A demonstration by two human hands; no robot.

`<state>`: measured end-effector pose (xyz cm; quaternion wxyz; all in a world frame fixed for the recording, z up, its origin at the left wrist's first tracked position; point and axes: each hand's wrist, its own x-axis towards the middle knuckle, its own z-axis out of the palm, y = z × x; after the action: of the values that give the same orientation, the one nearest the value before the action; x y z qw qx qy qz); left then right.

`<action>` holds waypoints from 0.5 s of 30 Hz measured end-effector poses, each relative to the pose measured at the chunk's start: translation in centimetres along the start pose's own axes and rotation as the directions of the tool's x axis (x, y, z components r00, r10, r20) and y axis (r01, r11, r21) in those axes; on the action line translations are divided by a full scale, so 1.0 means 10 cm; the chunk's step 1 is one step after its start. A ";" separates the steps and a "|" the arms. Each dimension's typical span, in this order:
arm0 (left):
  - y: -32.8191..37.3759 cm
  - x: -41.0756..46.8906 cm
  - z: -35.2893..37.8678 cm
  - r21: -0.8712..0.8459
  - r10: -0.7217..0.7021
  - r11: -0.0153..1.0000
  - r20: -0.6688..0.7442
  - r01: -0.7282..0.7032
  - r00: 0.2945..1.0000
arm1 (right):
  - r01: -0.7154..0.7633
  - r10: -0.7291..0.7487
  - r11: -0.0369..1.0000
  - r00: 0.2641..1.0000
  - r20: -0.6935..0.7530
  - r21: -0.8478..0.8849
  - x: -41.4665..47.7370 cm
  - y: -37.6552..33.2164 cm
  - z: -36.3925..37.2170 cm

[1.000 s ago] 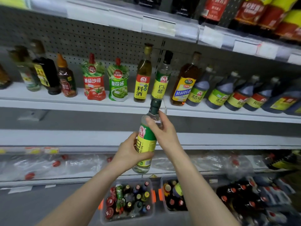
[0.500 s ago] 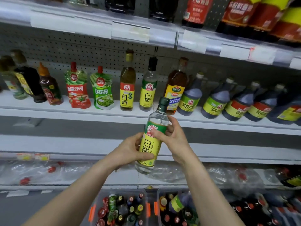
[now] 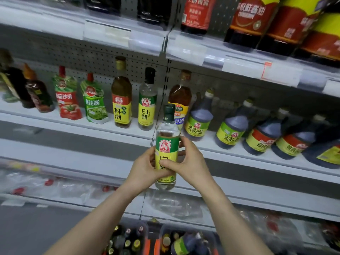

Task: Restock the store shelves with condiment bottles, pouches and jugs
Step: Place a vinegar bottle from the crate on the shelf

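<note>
One upright vinegar bottle (image 3: pixel 167 144) between left hand (image 3: pixel 145 168) and right hand (image 3: pixel 191 162); both tight round its middle

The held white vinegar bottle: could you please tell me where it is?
Head view, centre: left hand and right hand grip the white vinegar bottle before the middle shelf edge, below its shelved twin.

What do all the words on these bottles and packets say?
"白" and "500mL": held bottle; the thumb hides the rest
"白醋": clear bottle on the shelf
"料酒": amber bottle beside it
"韭花酱": green pouch
"茄沙司": red pouch
"清香米醋": dark jug
Too blurred to read: price tags, top-shelf labels
</note>
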<state>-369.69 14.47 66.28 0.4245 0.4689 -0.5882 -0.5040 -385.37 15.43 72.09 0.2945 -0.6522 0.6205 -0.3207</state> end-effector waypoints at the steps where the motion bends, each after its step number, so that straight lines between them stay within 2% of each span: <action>1: 0.02 0.01 0.00 0.020 0.009 1.000 -0.021 -0.009 1.000 | 0.001 -0.001 1.000 1.000 -0.002 -0.019 0.02 -0.03 0.03; 7: 0.07 0.11 -0.22 0.177 0.042 0.984 -0.096 -0.025 0.994 | 0.004 -0.006 1.000 0.996 -0.087 -0.028 0.19 -0.17 0.28; 15: 0.13 0.53 -0.70 0.299 0.120 0.951 -0.113 -0.081 0.986 | 0.009 -0.013 1.000 0.966 -0.256 -0.014 0.64 -0.46 0.68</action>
<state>-364.07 7.99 68.64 0.4126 0.5279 -0.6507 -0.3572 -376.99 9.19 71.81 0.2059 -0.6105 0.6518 -0.4000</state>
